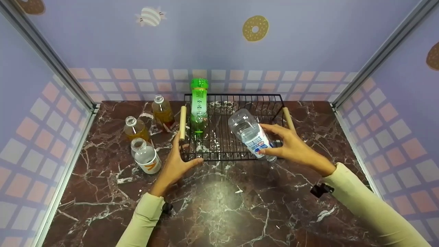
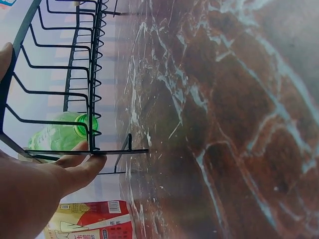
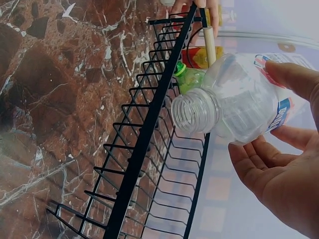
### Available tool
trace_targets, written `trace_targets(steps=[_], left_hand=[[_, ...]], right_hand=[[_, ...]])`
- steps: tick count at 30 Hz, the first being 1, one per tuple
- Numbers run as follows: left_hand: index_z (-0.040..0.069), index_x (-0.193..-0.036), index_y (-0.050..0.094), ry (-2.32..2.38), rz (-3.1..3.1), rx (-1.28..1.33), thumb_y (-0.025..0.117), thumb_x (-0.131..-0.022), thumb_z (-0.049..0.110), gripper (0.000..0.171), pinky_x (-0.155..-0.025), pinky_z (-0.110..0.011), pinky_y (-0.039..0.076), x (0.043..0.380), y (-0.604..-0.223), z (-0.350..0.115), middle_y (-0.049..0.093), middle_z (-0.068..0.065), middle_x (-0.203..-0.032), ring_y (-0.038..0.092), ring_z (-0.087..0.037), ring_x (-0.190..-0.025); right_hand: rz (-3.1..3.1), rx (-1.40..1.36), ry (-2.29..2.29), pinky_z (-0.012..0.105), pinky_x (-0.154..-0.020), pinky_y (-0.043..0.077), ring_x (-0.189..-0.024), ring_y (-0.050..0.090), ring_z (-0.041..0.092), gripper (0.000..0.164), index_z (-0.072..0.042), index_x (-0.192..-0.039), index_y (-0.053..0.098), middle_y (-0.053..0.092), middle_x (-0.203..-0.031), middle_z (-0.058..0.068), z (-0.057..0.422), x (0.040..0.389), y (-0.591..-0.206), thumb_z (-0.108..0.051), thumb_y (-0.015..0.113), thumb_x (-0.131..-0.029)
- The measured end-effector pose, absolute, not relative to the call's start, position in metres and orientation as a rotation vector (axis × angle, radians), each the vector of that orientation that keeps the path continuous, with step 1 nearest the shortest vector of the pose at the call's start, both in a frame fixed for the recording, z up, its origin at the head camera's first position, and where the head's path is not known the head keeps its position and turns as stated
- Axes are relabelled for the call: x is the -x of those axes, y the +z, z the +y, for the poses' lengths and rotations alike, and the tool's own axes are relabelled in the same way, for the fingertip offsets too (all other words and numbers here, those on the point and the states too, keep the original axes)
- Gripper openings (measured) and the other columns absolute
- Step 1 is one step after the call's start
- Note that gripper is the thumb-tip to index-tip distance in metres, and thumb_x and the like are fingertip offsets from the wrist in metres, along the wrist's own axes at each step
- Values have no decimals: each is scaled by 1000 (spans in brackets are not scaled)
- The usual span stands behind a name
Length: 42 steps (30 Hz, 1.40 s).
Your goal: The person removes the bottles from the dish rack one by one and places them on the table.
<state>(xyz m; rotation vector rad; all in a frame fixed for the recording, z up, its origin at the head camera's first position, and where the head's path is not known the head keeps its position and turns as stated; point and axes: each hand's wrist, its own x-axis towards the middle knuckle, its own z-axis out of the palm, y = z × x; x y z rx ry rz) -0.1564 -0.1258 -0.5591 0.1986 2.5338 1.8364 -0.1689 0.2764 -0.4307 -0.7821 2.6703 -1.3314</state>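
My right hand (image 1: pixel 291 147) grips a clear plastic bottle (image 1: pixel 245 127) with a blue-and-white label, above the right part of a black wire rack (image 1: pixel 233 160). The bottle is tilted, and in the right wrist view its uncapped neck (image 3: pixel 194 110) points toward the table side. At the rack's front left corner, my left hand (image 1: pixel 176 163) holds the frame, with fingers (image 2: pixel 82 172) at the side bar and the thumb near the front rim. A green bottle (image 1: pixel 199 106) stands neck down in the rack's left end, beside the wooden handle (image 1: pixel 183 122).
Left of the rack stand two uncapped amber-looking bottles (image 1: pixel 162 111) (image 1: pixel 134 127) and a clear bottle (image 1: pixel 147 159) with a white-and-orange label. A second wooden handle (image 1: pixel 288 118) is on the rack's right end. Patterned walls (image 1: pixel 205 44) enclose the dark marbled table (image 1: pixel 223 202).
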Motion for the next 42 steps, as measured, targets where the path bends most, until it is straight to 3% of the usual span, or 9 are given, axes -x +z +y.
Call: trace_targets(steps=[4,8,12,16,25,42], left_hand=[[9,-177,8,1772,2589,-201,100,-83,36,134,-132,-64,26,155,-554,-127,27,-27,-177,32,-44,-162],[5,-176,12,1710,2655,-246,99,-84,37,130,-134,-64,20,154,-548,-129,16,-24,-181,22,-45,-165],[2,-174,18,1677,2718,-314,99,-84,33,125,-132,-67,24,151,-540,-130,19,-28,-178,25,-48,-163],[-3,-171,26,1634,2823,-407,100,-84,29,119,-131,-68,25,148,-530,-128,22,-29,-176,27,-50,-162],[-5,-163,44,1649,2923,-685,98,-85,20,98,-132,-63,27,141,-502,-117,39,-27,-170,35,-46,-159],[-2,-158,53,1541,2797,-1035,93,-90,20,82,-129,-56,38,136,-457,-94,54,-20,-161,50,-38,-150]], right_hand=[[2713,870,-1254,61,-127,37,-148,53,38,85,-1,-157,59,71,-145,14,274,169,-432,-16,99,-83],[2658,866,-1258,56,-116,51,-126,66,30,85,-5,-159,58,72,-138,11,272,168,-431,-16,98,-84],[2644,862,-1236,59,-113,53,-119,63,28,86,-4,-159,58,70,-134,12,270,166,-431,-17,97,-84],[2676,865,-1180,62,-117,50,-123,62,31,86,-3,-158,58,69,-136,14,268,166,-429,-19,98,-83],[2691,927,-1126,56,-117,50,-132,60,32,83,-6,-156,61,68,-142,10,264,165,-429,-16,98,-83],[2701,1059,-1041,56,-119,49,-135,58,33,76,-2,-150,63,65,-144,13,255,160,-425,-14,96,-82]])
